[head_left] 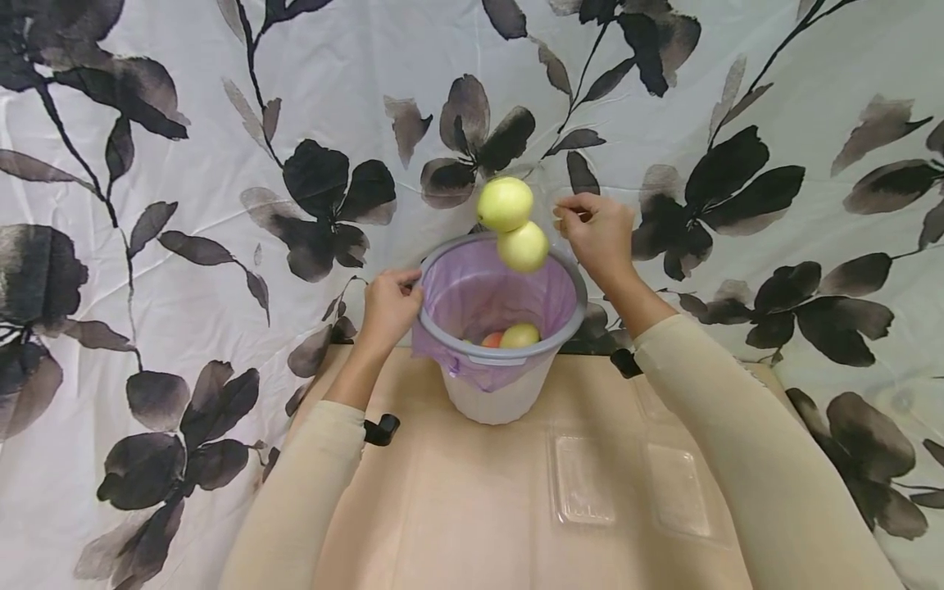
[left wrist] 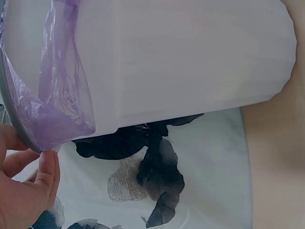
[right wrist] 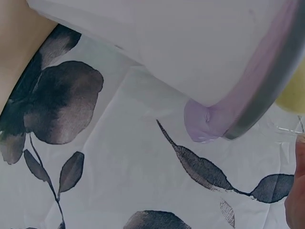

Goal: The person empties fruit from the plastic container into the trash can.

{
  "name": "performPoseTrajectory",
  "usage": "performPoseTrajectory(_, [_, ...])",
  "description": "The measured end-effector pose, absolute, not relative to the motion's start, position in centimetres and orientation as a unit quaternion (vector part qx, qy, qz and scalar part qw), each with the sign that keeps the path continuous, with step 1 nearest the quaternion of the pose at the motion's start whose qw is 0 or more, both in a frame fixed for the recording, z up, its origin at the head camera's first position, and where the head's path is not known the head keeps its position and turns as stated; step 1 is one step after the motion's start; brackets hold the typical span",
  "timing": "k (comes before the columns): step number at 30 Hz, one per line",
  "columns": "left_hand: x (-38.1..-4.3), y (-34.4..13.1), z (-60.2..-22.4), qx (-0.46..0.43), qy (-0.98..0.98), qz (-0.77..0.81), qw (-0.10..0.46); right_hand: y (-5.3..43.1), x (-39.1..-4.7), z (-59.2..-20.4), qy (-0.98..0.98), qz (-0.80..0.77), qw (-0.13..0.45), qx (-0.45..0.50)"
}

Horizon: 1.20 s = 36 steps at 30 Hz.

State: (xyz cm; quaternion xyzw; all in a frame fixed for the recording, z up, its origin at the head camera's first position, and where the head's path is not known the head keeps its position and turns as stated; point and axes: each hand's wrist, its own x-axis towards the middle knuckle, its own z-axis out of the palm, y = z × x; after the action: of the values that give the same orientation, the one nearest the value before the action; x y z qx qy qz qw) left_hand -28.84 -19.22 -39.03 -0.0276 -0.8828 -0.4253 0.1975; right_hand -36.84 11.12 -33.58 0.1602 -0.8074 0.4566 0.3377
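A white bin [head_left: 497, 393] with a grey rim stands lined with a purple plastic bag [head_left: 472, 279]. My left hand [head_left: 391, 307] pinches the rim and the bag's folded edge at the left side; the left wrist view shows thumb and fingers [left wrist: 45, 174] there. Above the bin's far right side, my right hand [head_left: 599, 238] pinches the edge of a thin clear plastic container [right wrist: 286, 130], mostly see-through. Two yellow-green apples [head_left: 505, 205] are over the bin's opening, one above the other, beside that hand. Inside the bin lie another yellow-green apple [head_left: 519, 335] and something red [head_left: 492, 339].
On the light wooden table [head_left: 442, 508] lie two clear plastic containers, one nearer the middle [head_left: 584, 479] and one farther right [head_left: 678, 489]. A white cloth with dark flowers [head_left: 221, 188] hangs behind and around the table. The bin stands near the table's far edge.
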Motion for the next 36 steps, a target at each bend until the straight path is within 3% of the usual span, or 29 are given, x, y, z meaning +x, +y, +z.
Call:
performPoseTrajectory(11, [-28.8, -19.0, -39.2, -0.026, -0.883, -0.424, 0.200, 11.2, -36.8, -33.4, -0.789, 0.479, 0.347, 0.166])
performPoseTrajectory(23, [-28.7, -18.4, -39.3, -0.031, -0.883, -0.422, 0.203, 11.8, -36.5, -33.5, -0.818, 0.457, 0.319, 0.144])
performPoseTrajectory(36, [-28.9, -18.9, -39.1, -0.028, -0.884, -0.421, 0.202, 15.2, -34.6, -32.7, -0.789, 0.545, 0.268, 0.091])
